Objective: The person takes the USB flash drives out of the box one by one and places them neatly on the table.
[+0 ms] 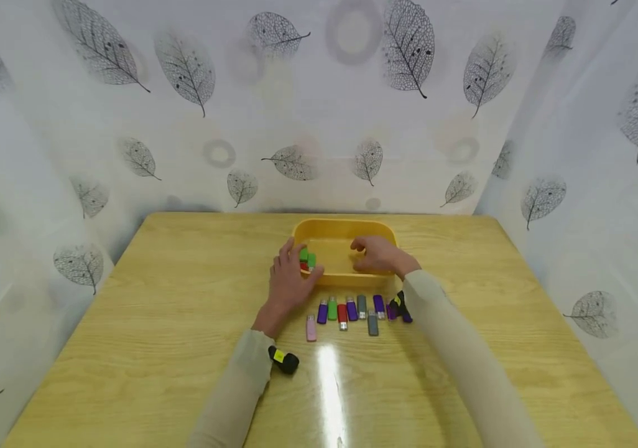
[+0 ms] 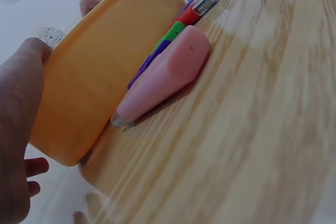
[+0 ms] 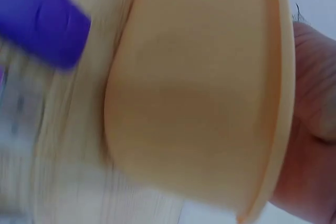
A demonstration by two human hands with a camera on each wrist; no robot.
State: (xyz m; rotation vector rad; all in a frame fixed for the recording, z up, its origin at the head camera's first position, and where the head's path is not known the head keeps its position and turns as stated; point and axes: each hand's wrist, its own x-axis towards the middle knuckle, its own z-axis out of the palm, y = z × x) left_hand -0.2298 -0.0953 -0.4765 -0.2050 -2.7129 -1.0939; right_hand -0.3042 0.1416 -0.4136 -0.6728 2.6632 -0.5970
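A yellow plastic bin (image 1: pixel 347 280) stands toward the back of the table. My left hand (image 1: pixel 290 280) holds its left front corner, thumb at the front rim and fingers along the left side. Inside that end lie a few green and red USB flash drives (image 1: pixel 311 259). My right hand (image 1: pixel 379 254) reaches over the right side into the bin, fingers bent, with a gap to the thumb and nothing seen between them. In the right wrist view the bin wall (image 3: pixel 194 87) hides most of this hand.
Several USB flash drives lie in an uneven row before the bin, among them a pink one (image 1: pixel 311 328), a red one (image 1: pixel 342 316) and a grey one (image 1: pixel 372 323). Leaf-printed curtains (image 1: pixel 319 112) surround the wooden table (image 1: pixel 184 311).
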